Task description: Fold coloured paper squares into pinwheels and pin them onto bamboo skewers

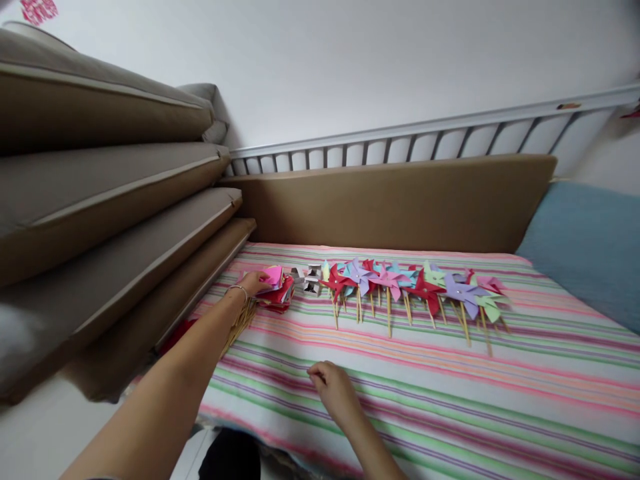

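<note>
Paper (275,274) seemingly against left fingers (261,278)

Left hand (255,283): thin, light-coloured bracelet (238,288) round the wrist, too small for detail. Forearm bare, slim. Right hand (327,381): slim too, bare wrist and forearm. Rounded black patch (230,457) beyond the striped cloth's (475,407) near edge, plain, can't tell which garment.

Matt paper pinwheels (357,275); wooden sticks (239,335); cloth sheet (450,393)
</note>
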`<act>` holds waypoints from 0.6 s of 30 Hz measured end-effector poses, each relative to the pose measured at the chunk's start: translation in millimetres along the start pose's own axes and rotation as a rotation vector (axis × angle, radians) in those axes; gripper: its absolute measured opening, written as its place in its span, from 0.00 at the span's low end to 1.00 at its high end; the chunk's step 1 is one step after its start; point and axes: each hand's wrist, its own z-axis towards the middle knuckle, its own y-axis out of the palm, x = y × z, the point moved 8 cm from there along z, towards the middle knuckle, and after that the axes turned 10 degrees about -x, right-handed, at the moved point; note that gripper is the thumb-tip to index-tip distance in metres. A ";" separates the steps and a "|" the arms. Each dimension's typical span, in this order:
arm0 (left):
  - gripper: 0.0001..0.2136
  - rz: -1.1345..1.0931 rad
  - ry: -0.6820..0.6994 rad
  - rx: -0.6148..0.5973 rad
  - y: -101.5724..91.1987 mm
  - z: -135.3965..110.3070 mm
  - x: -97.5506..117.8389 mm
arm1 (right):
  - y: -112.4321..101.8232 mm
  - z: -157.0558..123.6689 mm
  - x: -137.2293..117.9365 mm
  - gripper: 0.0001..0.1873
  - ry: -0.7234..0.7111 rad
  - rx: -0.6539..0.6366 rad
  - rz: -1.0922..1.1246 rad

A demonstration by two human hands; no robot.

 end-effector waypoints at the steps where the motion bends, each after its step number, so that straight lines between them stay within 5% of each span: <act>1: 0.16 0.009 -0.022 -0.023 1.0 0.3 -2.6 | 0.1 0.2 0.1 0.11 0.001 0.000 -0.003; 5: 0.16 0.051 -0.083 -0.052 1.7 -1.8 -8.5 | -0.3 0.6 1.3 0.11 0.003 0.004 0.009; 9: 0.16 0.050 -0.058 0.069 -10.0 -11.0 -1.3 | -1.1 2.0 3.0 0.11 0.001 0.014 0.070; 18: 0.02 -0.132 0.160 0.475 -63.8 -64.1 74.3 | -16.1 5.7 -4.1 0.08 -0.025 0.128 0.271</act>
